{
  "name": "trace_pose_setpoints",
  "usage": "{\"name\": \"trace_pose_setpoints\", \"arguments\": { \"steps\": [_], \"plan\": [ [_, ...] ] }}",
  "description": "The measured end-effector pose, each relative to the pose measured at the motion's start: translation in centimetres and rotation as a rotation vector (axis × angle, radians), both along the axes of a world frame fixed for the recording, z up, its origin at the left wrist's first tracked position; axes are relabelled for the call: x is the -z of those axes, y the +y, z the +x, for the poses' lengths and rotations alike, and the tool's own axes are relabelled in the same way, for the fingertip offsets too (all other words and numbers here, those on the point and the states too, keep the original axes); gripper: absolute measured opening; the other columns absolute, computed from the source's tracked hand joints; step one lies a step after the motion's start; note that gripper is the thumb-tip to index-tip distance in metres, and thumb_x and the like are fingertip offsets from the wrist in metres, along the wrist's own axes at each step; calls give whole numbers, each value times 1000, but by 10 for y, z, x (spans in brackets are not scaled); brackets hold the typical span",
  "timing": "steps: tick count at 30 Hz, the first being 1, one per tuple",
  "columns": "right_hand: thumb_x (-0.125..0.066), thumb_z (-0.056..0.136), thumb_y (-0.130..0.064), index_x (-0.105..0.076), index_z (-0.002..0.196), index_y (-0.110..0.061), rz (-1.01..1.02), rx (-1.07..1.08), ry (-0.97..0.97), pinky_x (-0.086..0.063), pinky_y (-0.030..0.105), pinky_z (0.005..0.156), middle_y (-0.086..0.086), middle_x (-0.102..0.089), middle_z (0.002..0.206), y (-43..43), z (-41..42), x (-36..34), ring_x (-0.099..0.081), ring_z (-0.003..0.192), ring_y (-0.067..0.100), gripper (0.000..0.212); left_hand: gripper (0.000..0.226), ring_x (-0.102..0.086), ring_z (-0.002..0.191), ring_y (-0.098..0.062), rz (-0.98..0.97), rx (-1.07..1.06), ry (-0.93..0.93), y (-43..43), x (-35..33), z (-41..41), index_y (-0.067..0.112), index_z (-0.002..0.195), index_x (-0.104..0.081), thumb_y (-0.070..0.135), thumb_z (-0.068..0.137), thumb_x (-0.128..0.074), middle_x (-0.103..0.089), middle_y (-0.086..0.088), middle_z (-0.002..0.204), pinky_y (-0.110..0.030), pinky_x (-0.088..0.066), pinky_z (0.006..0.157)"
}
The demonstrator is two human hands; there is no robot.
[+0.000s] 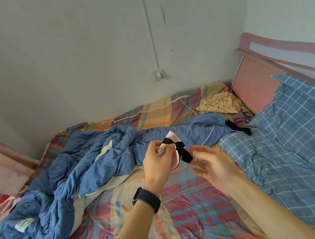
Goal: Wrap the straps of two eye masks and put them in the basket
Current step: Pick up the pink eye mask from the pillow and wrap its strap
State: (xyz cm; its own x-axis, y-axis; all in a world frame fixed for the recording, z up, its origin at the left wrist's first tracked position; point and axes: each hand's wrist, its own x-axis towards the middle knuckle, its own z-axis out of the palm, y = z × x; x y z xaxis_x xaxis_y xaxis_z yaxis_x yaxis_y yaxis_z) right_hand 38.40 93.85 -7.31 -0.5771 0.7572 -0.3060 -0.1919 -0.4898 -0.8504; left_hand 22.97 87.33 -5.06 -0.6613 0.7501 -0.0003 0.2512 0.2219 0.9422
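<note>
A pink eye mask (173,137) with a black strap (184,152) is held up over the bed. My left hand (157,167) grips the folded mask by its left end. My right hand (213,164) pinches the loose end of the black strap between thumb and forefinger, its other fingers spread. A second, black eye mask (237,127) lies on the blue quilt near the pillow. No basket is in view.
A crumpled blue quilt (58,185) covers the left of the plaid bedsheet (191,218). A blue checked pillow (304,146) lies at right against the pink headboard (255,85). Yellow cloth (219,103) and a white cable (188,105) sit near the wall.
</note>
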Motion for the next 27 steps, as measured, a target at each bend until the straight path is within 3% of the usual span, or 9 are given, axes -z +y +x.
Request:
{"name": "trace_pose_setpoints", "arguments": {
  "steps": [3,5,8,11,14,18,21,24,27],
  "plan": [
    [-61,87,-59,-74,110,-26,193,-60,-142,-58,36,80,-5,-76,112,-4,-6,-8,-73,99,14,42,15,-61,75,5,24,-21,50,-4,2,-4,29,89,-53,35,86,-66,-62,11,87,-12,-41,54],
    [-63,77,-72,-69,110,-31,350,-96,-298,-63,34,75,-11,-76,104,-10,-16,-14,-73,89,3,52,17,-59,87,-3,37,25,69,-4,7,-4,26,93,-51,33,87,-65,-58,6,98,-18,-41,63],
    [-67,84,-57,-67,111,-26,560,-5,-417,-64,37,71,-8,-75,98,-15,-24,-14,-74,77,6,41,14,-51,99,-10,9,64,-55,-6,11,-4,24,96,-50,29,91,-62,-43,5,110,-23,-42,69],
    [-57,95,-37,-71,104,-32,719,-1,-450,-62,43,75,-9,-75,90,-16,-21,-2,-72,80,10,18,9,-58,98,-25,-24,86,-417,-17,13,-14,17,97,-53,20,93,-61,-53,-11,114,-34,-53,70],
    [-53,95,-28,-72,105,-31,797,16,-453,-56,38,73,-8,-75,87,-19,-17,10,-68,83,9,22,13,-63,93,-28,-122,201,-599,-35,14,-27,14,104,-58,15,92,-61,-62,-12,106,-32,-55,65],
    [-54,93,-22,-72,98,-30,609,-7,-429,-56,45,81,-5,-74,92,-28,-23,20,-68,90,15,20,24,-63,95,-28,-141,264,-549,-46,15,-33,17,113,-60,9,91,-57,-64,-12,106,-35,-54,72],
    [-53,93,-15,-75,87,-28,275,5,-298,-56,38,65,6,-73,94,-32,-26,18,-69,81,21,26,31,-63,97,-28,-93,307,-596,-50,13,-34,13,119,-64,6,90,-55,-68,-12,111,-38,-53,80],
    [-55,93,-12,-78,91,-23,-10,-11,-131,-51,30,56,8,-70,90,-37,-28,16,-65,65,17,26,33,-60,98,-31,-41,277,-713,-53,15,-34,2,123,-61,6,91,-53,-65,-15,113,-44,-48,84],
    [-59,91,-29,-76,98,-27,53,-76,-220,-54,32,61,5,-74,93,-44,-31,20,-71,74,20,18,28,-60,98,-29,-64,219,-628,-60,23,-34,6,119,-63,6,93,-52,-63,-13,112,-46,-53,85]
  ]
}}
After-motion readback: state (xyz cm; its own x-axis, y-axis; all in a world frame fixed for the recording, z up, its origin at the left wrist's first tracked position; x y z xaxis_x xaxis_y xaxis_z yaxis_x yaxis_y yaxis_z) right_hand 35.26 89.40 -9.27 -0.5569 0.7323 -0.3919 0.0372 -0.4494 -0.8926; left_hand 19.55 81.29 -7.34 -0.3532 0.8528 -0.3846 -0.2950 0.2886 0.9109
